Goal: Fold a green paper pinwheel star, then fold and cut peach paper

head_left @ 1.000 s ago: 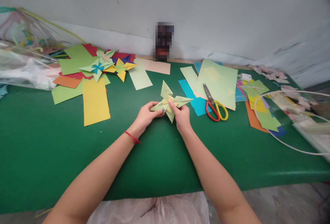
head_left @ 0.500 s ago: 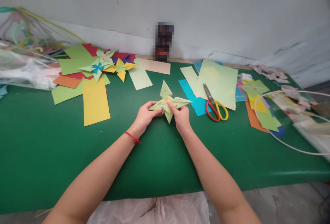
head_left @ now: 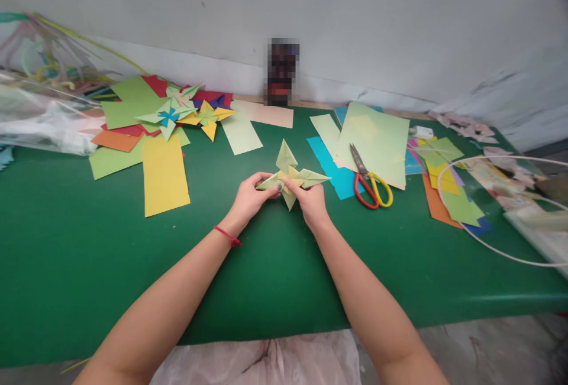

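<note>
— Pinching, both of them? What do the hands have?

— Yes. The left hand (head_left: 251,197) is curled, thumb and fingers closed on the left point of a pale green and yellow folded paper star (head_left: 290,177). The right hand (head_left: 312,201) is closed on it too, thumb pressed near the star's middle, fingers underneath.

— Where is the star?

— Held just above the green table (head_left: 66,255), near its middle, between the two hands. One point stands up, one reaches right toward the cyan sheet (head_left: 335,175).

— Anything on the wrists?

— A red string bracelet (head_left: 227,235) on the left one.

— What lies close by?

— Scissors (head_left: 370,183) with one red and one yellow handle, right of the hands, blades resting on a large pale green sheet (head_left: 377,136). Left of the hands, a yellow strip (head_left: 164,175); beyond it, two finished stars (head_left: 184,114) on a heap of coloured paper.

— Any writing or brand to read?

— None legible. A dark object (head_left: 281,71) against the wall is blurred out.
</note>
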Motion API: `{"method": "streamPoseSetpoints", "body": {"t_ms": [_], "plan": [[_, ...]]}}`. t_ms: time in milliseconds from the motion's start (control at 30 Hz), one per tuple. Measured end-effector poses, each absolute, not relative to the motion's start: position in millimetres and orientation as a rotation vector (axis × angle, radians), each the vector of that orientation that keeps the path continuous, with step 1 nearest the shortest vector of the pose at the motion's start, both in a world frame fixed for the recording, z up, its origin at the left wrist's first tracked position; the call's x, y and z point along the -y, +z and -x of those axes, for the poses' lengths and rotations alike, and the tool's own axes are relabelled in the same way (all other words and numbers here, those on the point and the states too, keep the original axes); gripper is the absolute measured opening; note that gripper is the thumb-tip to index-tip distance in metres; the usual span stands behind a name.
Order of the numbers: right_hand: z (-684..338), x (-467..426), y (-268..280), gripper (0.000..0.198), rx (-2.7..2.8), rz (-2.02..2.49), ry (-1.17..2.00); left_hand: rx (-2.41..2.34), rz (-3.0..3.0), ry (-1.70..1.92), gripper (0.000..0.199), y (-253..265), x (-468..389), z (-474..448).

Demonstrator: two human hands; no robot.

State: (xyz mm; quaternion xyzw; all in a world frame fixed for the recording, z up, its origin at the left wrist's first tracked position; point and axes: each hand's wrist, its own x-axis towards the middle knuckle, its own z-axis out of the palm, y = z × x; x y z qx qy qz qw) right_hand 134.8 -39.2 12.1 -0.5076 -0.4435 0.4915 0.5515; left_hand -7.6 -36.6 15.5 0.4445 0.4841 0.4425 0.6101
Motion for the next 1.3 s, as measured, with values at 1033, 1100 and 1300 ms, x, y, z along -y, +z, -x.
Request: {"method": "streamPoseSetpoints", "body": {"t_ms": [1033, 1100, 1300], "plan": [[-137.3, 39.3, 15.8, 0.034, 1.051, 1.214, 1.218, -1.316, -1.394, 1.077, 0.027, 8.0, 32.1, 14.2], [-137.8, 39.3, 15.3, 0.032, 1.049, 1.211, 1.227, -1.286, -1.396, 1.082, 0.026, 9.0, 31.9, 14.5], [-137.5, 37.0, 11.7, 0.038, 1.049, 1.201, 1.230, -1.254, -1.421, 1.143, 0.024, 16.8, 36.7, 13.7]]}}
